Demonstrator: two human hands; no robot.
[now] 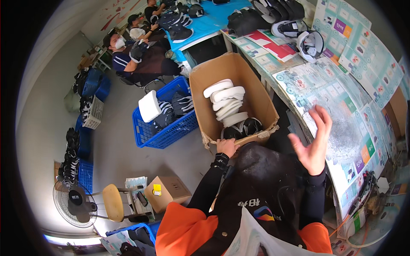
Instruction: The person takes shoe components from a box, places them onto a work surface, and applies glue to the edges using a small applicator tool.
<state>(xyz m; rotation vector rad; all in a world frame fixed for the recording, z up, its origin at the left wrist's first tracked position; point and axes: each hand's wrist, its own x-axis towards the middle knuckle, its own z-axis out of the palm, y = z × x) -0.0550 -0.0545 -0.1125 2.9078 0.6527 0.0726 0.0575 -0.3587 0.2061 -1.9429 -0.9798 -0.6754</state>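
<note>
A tall brown cardboard box (256,81) stands open in front of me. Inside it lies a loose stack of white sole-shaped pieces (230,94), with black shoes (252,126) at the end nearest me. My left hand (228,147) is closed over the box's near rim, its fingers hooked inside next to the shoes. Held up to the right of the box, my right hand (314,141) has its fingers apart and nothing in it. It hovers by the edge of the worktable (341,123), which is covered in printed sheets.
Left of the box is a blue crate (166,138) with striped dark shoe uppers and a white piece (148,106). Black and white shoes (311,45) sit on the table's far end. A fan (76,202), a chair (112,202) and a small carton (168,194) stand lower left. Co-workers (132,55) sit beyond.
</note>
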